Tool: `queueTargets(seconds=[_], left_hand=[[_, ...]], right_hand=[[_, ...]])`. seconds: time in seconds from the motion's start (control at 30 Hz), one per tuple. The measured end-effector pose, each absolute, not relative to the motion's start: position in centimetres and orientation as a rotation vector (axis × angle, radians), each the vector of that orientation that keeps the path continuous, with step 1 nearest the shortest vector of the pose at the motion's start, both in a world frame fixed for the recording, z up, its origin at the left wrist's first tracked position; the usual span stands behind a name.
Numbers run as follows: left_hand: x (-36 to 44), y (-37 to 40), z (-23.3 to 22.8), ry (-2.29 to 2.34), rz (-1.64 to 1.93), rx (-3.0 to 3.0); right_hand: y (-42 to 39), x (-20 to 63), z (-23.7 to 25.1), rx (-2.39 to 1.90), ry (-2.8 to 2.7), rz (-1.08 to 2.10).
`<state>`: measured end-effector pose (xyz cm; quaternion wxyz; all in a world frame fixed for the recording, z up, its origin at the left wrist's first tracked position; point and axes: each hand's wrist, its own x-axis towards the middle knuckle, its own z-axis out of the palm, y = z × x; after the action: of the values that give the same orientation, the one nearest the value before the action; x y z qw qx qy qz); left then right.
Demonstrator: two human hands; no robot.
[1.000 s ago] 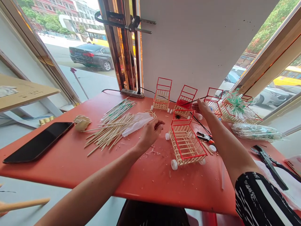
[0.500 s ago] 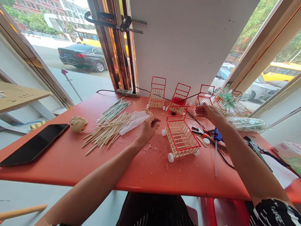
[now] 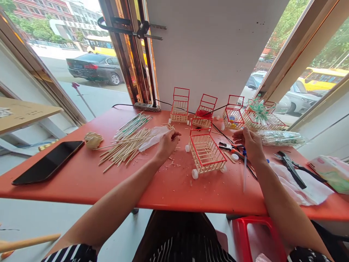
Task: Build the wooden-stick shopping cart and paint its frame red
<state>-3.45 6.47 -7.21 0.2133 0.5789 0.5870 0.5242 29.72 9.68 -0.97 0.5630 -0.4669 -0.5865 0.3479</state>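
Observation:
A small shopping cart (image 3: pixel 208 153) made of pale wooden sticks, with a red-edged basket, red handle frame and white wheels, stands on the red table (image 3: pixel 163 193) between my hands. My left hand (image 3: pixel 167 143) hovers left of it, its fingers loosely bent with nothing visible in them. To the cart's right, my right hand (image 3: pixel 249 143) is open, fingers stretched towards the left. Neither hand touches the cart. Close to my right hand lie orange-handled pliers (image 3: pixel 227 146), a blue-handled screwdriver (image 3: pixel 244 163) partly covered by the wrist, and a white bottle cap (image 3: pixel 234 157).
Several similar carts, including one (image 3: pixel 180 109), line the back. Loose wooden sticks (image 3: pixel 124 149), wrapped sticks (image 3: pixel 133 125) and a black phone (image 3: pixel 49 163) lie left. A black glue gun or tool (image 3: pixel 293 169) rests on white paper at right. A power strip (image 3: pixel 147 107) sits by the window.
The view has shifted slightly. My right hand has lowered a little and stays open beside the cart. My left hand has hardly moved, and the cart stays standing between both hands.

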Motion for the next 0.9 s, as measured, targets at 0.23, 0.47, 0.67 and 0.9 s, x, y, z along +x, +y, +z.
queueTargets(seconds=[0.23, 0.47, 0.67, 0.9], left_hand=[[-3.9, 7.0, -7.7, 1.580, 1.464, 1.590], [-3.5, 6.9, -7.6, 1.436, 1.298, 1.468], [-3.3, 6.2, -7.2, 1.421, 1.198, 1.476], [-3.3, 6.2, -7.7, 1.397, 1.201, 1.678]], right_hand=[[10.0, 30.6, -2.0, -1.165, -1.447, 0.643], [10.4, 31.5, -1.7, -1.311, -1.666, 0.724], [9.9, 31.8, -0.9, -1.377, -2.009, 0.743], [8.5, 31.6, -0.1, -1.244, -2.262, 0.920]])
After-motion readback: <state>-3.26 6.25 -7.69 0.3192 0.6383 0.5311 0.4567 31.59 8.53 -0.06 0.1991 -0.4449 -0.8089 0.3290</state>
